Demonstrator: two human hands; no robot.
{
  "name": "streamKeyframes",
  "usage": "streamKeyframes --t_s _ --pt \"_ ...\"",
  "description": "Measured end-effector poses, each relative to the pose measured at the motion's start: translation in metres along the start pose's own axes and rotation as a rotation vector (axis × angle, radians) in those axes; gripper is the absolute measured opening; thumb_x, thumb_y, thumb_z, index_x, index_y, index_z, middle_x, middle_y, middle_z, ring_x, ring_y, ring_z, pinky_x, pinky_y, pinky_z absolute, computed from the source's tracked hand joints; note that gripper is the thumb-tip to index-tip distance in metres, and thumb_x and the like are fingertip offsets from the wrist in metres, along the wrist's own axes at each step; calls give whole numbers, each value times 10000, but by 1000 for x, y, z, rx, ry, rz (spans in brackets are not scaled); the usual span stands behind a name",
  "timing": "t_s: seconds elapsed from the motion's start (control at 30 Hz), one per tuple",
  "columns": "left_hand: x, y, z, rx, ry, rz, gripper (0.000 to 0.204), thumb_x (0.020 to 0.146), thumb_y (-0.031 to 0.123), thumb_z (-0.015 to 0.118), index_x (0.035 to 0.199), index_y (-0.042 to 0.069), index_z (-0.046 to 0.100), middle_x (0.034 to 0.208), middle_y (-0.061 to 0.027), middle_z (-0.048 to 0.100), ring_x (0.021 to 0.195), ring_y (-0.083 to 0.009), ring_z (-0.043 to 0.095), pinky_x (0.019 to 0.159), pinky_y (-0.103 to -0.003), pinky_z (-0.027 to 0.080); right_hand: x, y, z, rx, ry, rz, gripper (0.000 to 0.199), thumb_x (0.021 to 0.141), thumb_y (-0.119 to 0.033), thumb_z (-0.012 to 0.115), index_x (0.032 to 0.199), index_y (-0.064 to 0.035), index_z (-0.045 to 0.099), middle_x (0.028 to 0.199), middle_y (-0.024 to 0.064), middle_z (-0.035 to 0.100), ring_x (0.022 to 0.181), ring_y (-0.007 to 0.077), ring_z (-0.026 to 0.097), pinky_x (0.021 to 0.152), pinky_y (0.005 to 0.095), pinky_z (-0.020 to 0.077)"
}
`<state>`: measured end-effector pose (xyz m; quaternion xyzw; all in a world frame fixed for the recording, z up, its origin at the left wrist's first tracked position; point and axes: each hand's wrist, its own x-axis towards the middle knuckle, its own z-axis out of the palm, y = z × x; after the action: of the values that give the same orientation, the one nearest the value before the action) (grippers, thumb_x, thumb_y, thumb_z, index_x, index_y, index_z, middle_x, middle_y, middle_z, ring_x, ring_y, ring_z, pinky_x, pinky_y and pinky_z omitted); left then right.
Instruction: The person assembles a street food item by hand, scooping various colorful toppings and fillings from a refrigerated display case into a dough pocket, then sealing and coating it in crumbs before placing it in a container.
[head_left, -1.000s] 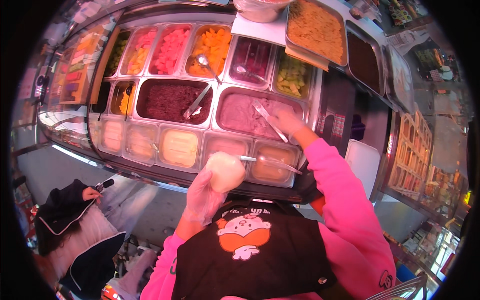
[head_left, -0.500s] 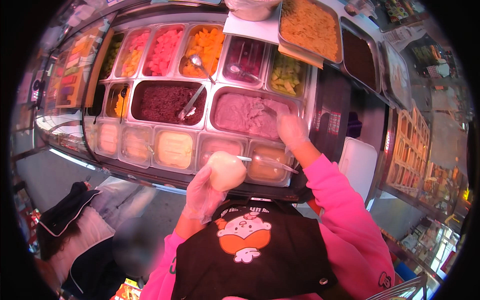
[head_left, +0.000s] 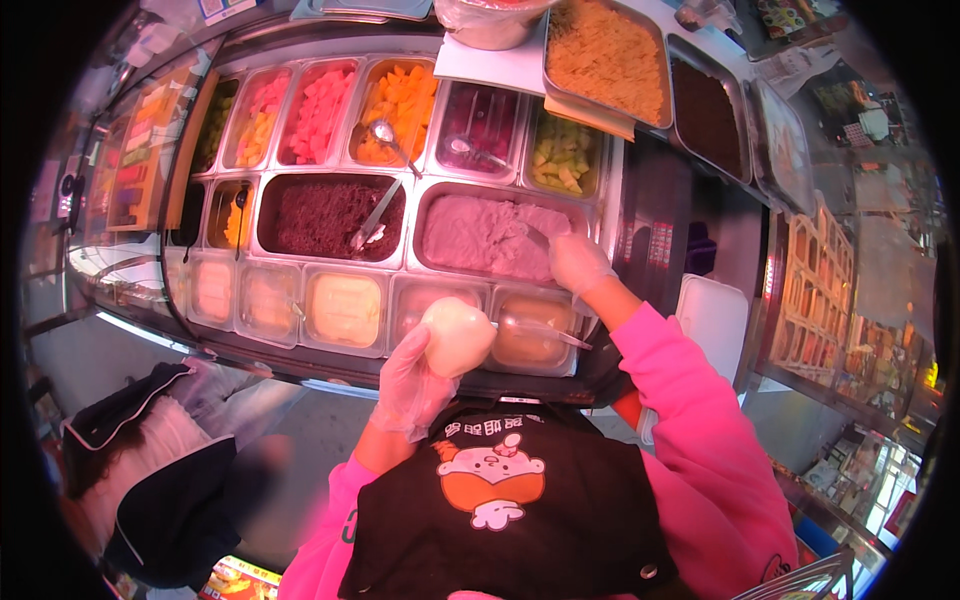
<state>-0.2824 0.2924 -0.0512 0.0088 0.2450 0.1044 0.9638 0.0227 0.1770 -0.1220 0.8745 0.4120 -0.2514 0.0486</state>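
Note:
My left hand [head_left: 412,385], in a clear thin glove, is closed round the lower side of a smooth, pale cream-coloured ball [head_left: 460,337], possibly dough. The ball is above the front row of tubs. Over the right end of a steel pan of light purple paste [head_left: 475,230], my gloved right hand [head_left: 580,264] grips a flat-bladed spatula [head_left: 534,235]. Its blade reaches into the paste, and its handle is hidden in my fist. To the left, a pan of dark red-purple filling [head_left: 315,215] has another spatula [head_left: 376,216] resting in it.
Pans of diced fruit, including orange cubes [head_left: 395,95] with a spoon [head_left: 384,132], line the back. Lidded tubs [head_left: 343,308] stand in front. A tray of golden shreds [head_left: 607,65] and a dark crumb pan [head_left: 708,120] sit back right. Another person [head_left: 165,470] is at the lower left.
My right hand has lowered slightly and drawn a little left, and the spatula blade now shows more clearly in the paste. My left hand still holds the ball. The view has shifted slightly.

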Motion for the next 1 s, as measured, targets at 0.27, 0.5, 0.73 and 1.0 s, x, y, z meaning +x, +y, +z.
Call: streamKeyframes --t_s 0.27,0.5,0.73,1.0 --pt "19 -2 -1 30 60 -8 566 1022 281 622 1462 -37 463 1410 -193 597 1303 -339 605 1122 -459 485 43 11 -7 65 -247 -21 306 864 -87 601 1104 32 748 1085 254 740 1079 400 714 919 443 579" --pt "48 5 -5 103 38 -1 488 1036 247 610 1430 -18 497 1380 -183 613 1269 -326 626 1100 -465 503 13 18 60 1043 -375 557 176 886 -181 666 939 -31 742 826 152 704 763 285 686 645 392 540" --pt "74 31 -21 261 50 137 477 1048 272 618 1413 -14 510 1330 -156 638 1256 -291 622 1118 -445 480 -22 22 124 983 146 237 190 930 -205 696 870 -26 714 716 5 617 639 117 561 563 329 425" --pt "97 31 -28 377 89 290 468 1033 295 663 1394 21 549 1314 -141 647 1244 -288 623 1121 -456 479 -8 2 112 1089 228 292 173 961 -182 677 875 -44 734 679 -9 587 570 113 530 484 314 384"
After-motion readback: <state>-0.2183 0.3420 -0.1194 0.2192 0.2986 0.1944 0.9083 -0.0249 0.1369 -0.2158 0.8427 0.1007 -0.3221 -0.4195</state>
